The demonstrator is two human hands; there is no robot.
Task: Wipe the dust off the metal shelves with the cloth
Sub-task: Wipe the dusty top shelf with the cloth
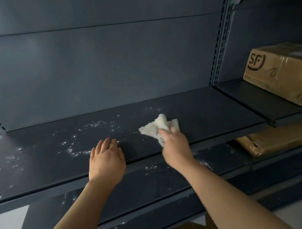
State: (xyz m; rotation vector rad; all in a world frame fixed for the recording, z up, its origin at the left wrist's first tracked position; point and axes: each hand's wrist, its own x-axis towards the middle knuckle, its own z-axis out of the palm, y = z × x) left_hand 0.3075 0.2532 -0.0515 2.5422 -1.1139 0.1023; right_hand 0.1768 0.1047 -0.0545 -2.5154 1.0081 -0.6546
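Main item: shelf (212,106), dark grey sheet metal, flat and matt, with a folded lip along its front edge. White dust (84,140) lies in specks and a loose ring over its left half.

One cloth (155,128), pale cream with a ribbed weave, is crumpled to a point and lies on the shelf right of centre, near the front edge. The right hand (175,145) grips it, fingers bunched round the rear folds. The left hand (106,158) lies flat, palm down and fingers straight, at the front edge beside the dust.

Surroundings:
- Plain metal back panel (101,63).
- Slotted post (220,38) at the right rear corner.
- Taped cardboard box (285,75) marked "SF" on the adjoining shelf to the right.
- A second box (276,140) beneath it.
- A lower shelf (137,189), also speckled white.
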